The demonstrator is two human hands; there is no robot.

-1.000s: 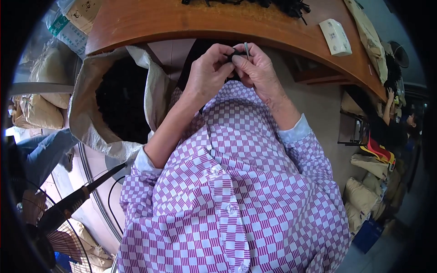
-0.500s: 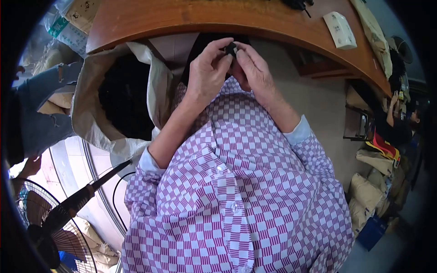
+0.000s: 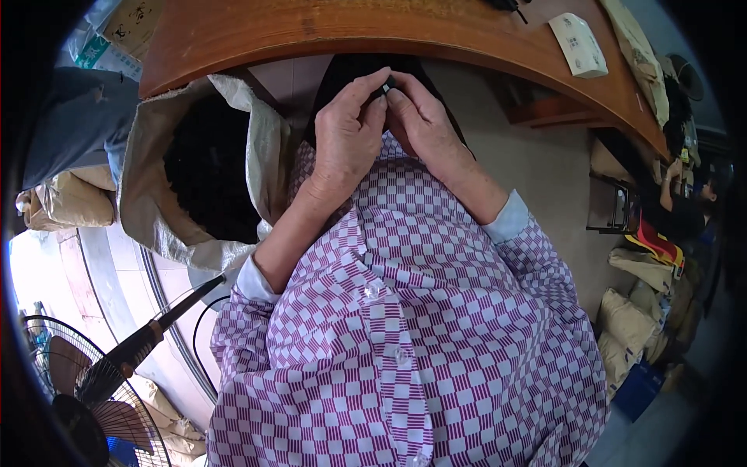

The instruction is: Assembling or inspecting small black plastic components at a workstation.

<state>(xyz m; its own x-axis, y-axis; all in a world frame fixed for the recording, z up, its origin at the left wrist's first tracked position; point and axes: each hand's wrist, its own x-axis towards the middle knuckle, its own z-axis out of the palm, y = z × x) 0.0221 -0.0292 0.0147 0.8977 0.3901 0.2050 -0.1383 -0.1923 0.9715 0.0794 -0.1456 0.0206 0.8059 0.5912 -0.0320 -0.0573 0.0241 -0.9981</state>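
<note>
A small black piece with a pale spot is held between my fingertips, just off the near edge of the wooden table. My left hand pinches it from the left, thumb and index finger together. From the other side, my right hand closes thumb and fingers on it. Most of the piece is covered by the fingers, so its exact kind cannot be made out. Left of my left forearm stands a white woven sack, its mouth spread wide over a heap of small black pieces.
The wooden table curves across the top, with a white box on its right. A fan stands at lower left. Beside the sack is a person in jeans; another person is at far right, above brown sacks.
My hands have drawn closer together and shifted slightly left, covering more of the black piece. The person in jeans has moved, and that person's hand near the fan has left the view.
</note>
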